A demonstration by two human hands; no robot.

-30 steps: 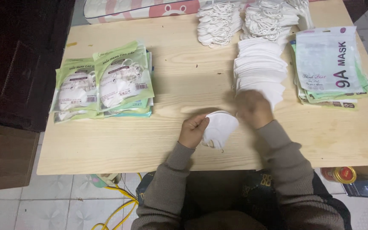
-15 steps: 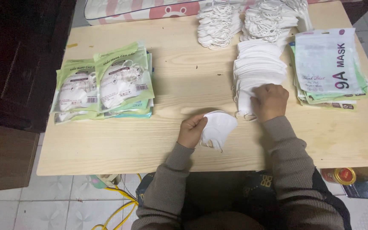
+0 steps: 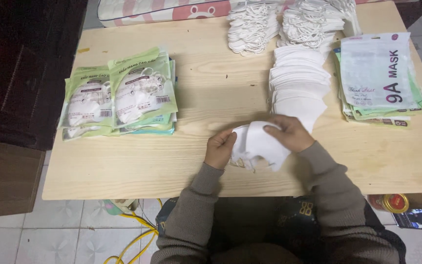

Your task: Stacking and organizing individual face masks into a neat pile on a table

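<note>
White masks [image 3: 256, 144] sit clamped between left hand [image 3: 219, 148] and right hand [image 3: 290, 133] fingers.

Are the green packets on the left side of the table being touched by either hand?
No. Both the left hand and the right hand hold white masks, well apart from the green packets.
</note>
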